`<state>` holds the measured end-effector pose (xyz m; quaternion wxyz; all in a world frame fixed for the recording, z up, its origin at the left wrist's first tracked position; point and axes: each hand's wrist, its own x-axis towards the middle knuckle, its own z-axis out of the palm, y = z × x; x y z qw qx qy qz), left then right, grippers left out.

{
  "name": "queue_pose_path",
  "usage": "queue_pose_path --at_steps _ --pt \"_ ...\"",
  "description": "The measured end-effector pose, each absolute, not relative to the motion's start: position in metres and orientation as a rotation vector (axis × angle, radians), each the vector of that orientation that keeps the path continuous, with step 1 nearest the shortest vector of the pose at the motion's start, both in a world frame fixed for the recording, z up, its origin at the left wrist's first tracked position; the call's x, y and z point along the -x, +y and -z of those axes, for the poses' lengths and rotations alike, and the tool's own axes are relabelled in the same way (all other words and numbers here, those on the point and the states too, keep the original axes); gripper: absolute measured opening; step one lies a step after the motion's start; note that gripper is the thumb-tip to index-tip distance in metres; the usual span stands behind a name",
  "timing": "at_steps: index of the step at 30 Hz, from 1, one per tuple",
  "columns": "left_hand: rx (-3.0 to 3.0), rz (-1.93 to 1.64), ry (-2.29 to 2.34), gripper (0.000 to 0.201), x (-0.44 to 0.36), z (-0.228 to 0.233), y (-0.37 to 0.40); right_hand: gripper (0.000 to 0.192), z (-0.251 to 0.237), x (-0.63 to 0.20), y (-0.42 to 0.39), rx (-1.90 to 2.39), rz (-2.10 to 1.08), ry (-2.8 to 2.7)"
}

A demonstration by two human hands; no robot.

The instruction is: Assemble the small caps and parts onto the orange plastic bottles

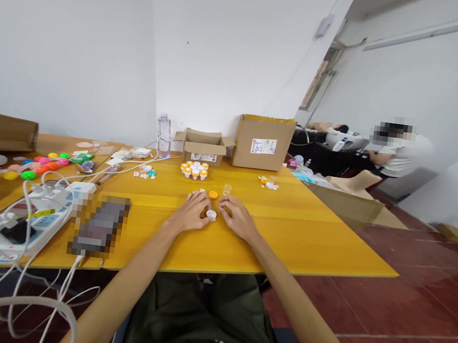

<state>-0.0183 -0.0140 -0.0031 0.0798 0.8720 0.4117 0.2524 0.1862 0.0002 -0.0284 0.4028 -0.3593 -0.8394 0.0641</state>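
White cap (211, 213) is pinched between left hand (192, 213) and right hand (238, 218); a slip could knock it into the orange cap (213, 195) just beyond.

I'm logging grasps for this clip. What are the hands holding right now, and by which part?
Both hands rest on the table around a small white cap. The left hand and right hand touch its sides with their fingertips; whether it is lifted cannot be told.

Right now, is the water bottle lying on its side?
No, the water bottle stands upright by the wall, left of the small open box.
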Motion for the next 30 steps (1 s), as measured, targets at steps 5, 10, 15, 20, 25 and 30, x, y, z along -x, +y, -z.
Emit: queue_pose_path --at_steps 5,10,15,20,25,30 --pt "-2.612 -0.774 1.259 0.029 0.019 0.002 -0.014 0.018 0.029 -0.187 0.001 0.941 -0.155 -2.132" --pt "-2.628 -0.788 1.224 0.037 0.019 0.000 -0.016 0.019 0.030 -0.186 0.000 0.940 -0.115 -2.148" --pt "-2.670 -0.767 1.210 0.038 0.021 0.000 -0.018 0.026 0.032 -0.184 0.001 0.899 -0.072 -2.234" --pt "-2.673 -0.727 1.198 0.031 0.023 -0.001 -0.020 0.049 0.029 -0.182 -0.001 0.970 0.001 -2.359" --pt "-2.669 -0.635 1.233 0.023 0.021 -0.005 -0.025 0.050 0.021 -0.179 -0.007 1.060 0.026 -2.449" --pt "-2.660 -0.592 1.300 0.011 0.020 -0.007 -0.027 0.036 0.020 -0.181 -0.009 0.969 0.041 -2.376"
